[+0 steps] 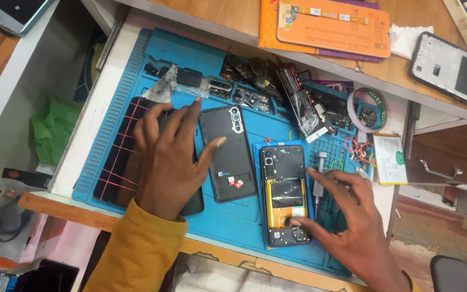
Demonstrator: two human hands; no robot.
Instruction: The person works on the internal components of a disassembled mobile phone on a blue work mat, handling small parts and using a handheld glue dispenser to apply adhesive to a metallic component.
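An opened smartphone with a blue frame, its back removed to show a yellow-edged battery under a black shiny film and dark circuit boards at top and bottom (284,194), lies upright on a blue silicone repair mat (244,221) at about five o'clock from the mat's middle. The right hand (352,221) comes in from four o'clock, palm down; its thumb tip presses the phone's lower edge near the bottom board while the other fingers (325,181) spread wide above the mat just right of the phone, holding nothing. This looks like the steadying stage of work inside the phone, and the next move would seem to call for a firm hold on the frame and a fine tool. Just left of it, at nine o'clock, lies a separate dark grey phone back cover with a camera strip and small red stickers (228,154). The left hand (168,157), in a mustard knitted sleeve (136,254), rests flat with its fingers fanned wide on a black screen panel crossed by thin red lines (117,157); its thumb reaches onto the grey cover. A small metal screwdriver (318,178) stands in the mat's pegged area beside the open phone. Along twelve o'clock a heap of dark loose phone parts (277,81) fills the mat's trays, with a roll of tape (368,111) at two o'clock. The mat sits on a white tabletop (90,124).
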